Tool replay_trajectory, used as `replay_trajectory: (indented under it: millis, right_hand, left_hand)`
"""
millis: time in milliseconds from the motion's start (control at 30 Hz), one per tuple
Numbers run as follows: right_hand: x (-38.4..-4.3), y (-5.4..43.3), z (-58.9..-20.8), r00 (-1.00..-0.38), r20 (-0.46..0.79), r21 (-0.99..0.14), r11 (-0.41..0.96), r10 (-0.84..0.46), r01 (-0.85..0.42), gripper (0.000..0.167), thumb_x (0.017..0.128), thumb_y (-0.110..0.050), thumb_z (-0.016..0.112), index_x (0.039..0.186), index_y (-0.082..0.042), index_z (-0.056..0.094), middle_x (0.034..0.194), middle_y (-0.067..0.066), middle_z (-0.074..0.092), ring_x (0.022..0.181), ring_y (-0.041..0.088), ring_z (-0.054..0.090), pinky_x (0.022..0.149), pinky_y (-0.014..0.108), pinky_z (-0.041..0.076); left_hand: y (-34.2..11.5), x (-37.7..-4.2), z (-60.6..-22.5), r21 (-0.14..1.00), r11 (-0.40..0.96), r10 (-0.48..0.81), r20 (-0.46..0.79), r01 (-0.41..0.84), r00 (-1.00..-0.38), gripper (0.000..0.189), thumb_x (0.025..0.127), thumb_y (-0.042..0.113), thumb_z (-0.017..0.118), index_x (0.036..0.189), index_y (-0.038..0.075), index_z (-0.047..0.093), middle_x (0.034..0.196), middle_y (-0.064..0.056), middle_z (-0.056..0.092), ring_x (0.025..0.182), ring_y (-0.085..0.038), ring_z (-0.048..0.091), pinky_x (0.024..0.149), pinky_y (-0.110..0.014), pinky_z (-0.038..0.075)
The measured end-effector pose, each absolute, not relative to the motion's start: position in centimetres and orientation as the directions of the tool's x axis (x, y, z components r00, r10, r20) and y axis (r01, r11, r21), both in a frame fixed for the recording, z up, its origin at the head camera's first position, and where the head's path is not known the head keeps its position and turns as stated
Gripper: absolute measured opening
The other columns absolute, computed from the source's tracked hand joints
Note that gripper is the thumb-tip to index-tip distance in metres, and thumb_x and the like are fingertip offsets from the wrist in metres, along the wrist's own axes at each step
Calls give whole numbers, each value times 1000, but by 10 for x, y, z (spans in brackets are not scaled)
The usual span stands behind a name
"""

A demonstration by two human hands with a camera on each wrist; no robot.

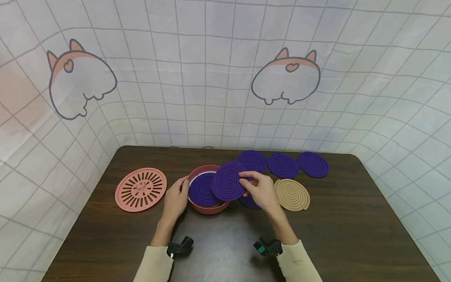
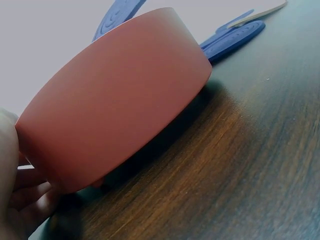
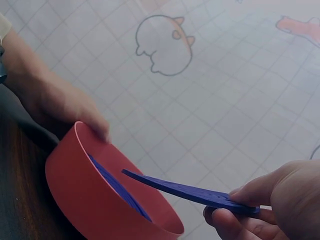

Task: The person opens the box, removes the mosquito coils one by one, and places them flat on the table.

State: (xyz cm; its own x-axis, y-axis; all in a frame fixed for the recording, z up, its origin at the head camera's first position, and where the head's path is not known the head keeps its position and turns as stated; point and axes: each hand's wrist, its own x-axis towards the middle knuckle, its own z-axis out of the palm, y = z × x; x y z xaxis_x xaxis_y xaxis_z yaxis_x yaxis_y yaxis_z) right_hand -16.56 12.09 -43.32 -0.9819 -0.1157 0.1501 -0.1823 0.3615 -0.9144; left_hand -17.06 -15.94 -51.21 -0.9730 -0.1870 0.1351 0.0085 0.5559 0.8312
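Note:
My left hand (image 1: 176, 198) grips the left side of a round red mosquito coil box (image 1: 208, 210), with the thumb at its rim. In the right wrist view, a purple mosquito coil lies inside the box (image 3: 120, 189). Between thumb and fingers, my right hand (image 1: 261, 190) pinches another flat purple mosquito coil (image 1: 228, 182) by its right edge. This held coil is tilted, and its left part overhangs the box opening. Only the outer wall of the box (image 2: 120, 95) shows large in the left wrist view.
A slotted pink lid (image 1: 141, 190) lies left of the box. Several purple coils lie along the back right, including one at the far right (image 1: 313, 164). One purple coil (image 1: 249, 202) is partly hidden under my right hand. Beside it lies a tan coil (image 1: 292, 195).

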Motion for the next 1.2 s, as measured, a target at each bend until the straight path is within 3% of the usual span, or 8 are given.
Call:
replay_trajectory:
  millis: [333, 767, 1200]
  right_hand:
    - [-168, 123, -435, -981, 162, -920, 344, -107, -189, 21, 93, -10, 70, 114, -7, 75, 73, 16, 73, 61, 43, 68, 59, 46, 58]
    - [-170, 128, -436, -981, 171, -916, 350, -95, -194, 20, 93, -12, 71, 112, -7, 75, 72, 16, 73, 59, 38, 68, 60, 39, 59]
    - [-167, 128, -431, -983, 159, -921, 344, -94, -182, 21, 94, -11, 69, 113, -7, 74, 72, 14, 72, 63, 45, 67, 62, 45, 59]
  left_hand:
    - [-159, -171, -512, 835, 551, -192, 131, 3, -973, 40, 105, 35, 45, 134, 14, 65, 136, -9, 65, 130, -30, 58, 111, -49, 44]
    - [-158, -171, -512, 833, 553, -201, 145, 10, -969, 39, 105, 34, 45, 133, 14, 65, 136, -9, 66, 130, -30, 59, 111, -49, 44]
    - [-159, -171, -510, 834, 551, -186, 130, 6, -974, 40, 106, 34, 45, 134, 14, 64, 137, -10, 65, 131, -30, 58, 112, -49, 43]
